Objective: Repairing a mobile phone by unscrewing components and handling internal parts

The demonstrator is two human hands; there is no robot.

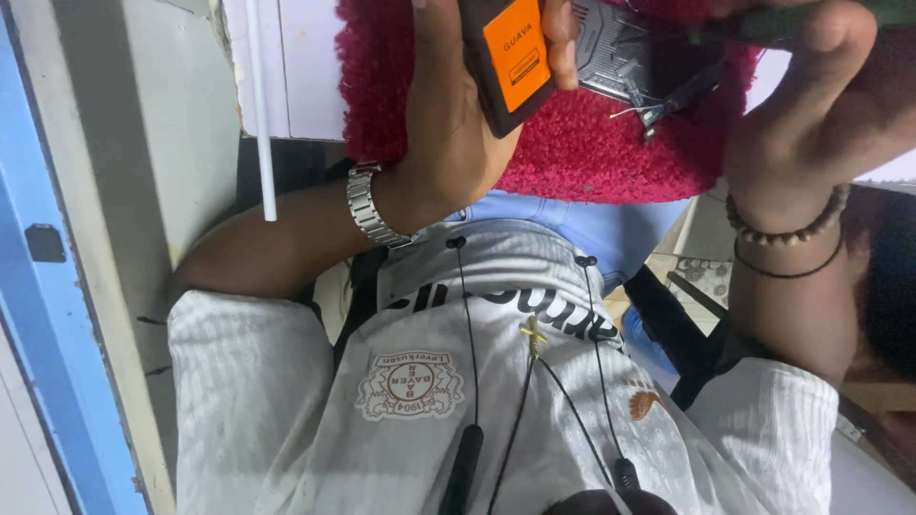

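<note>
Orange-labelled dark box (508, 59) sits at the top middle of the view, gripped in the left hand (458, 114), over a deep pink fluffy cushion (582, 143) that lies on the person's lap.

By size, the white ribbed shirt (286, 410) comes first, filling the lower half of the frame, with a round red crest on the chest and dark lettering across it. A thin black cord neckband (468, 362) hangs down over the shirt, and a small gold cross pendant (532, 334) lies between its two strands. Next is the cushion, with pale blue jeans (592, 224) showing just beneath it. At the left edge runs a blue frame (57, 286), and a white rod (260, 105) stands near the left forearm.

The left hand is wrapped around the box, thumb on its near side and fingers curled over its far edge; a silver metal watch (367, 205) sits on that wrist. Just beside the box, on the cushion, lies a dark grey flat part (620, 52) with fine wires at its lower edge.

The right hand (811, 105) is closed around a green-handled tool (811, 19), whose tip reaches toward the grey part. A brown bead bracelet (792, 229) and a thin black band (792, 270) circle the right wrist.
</note>
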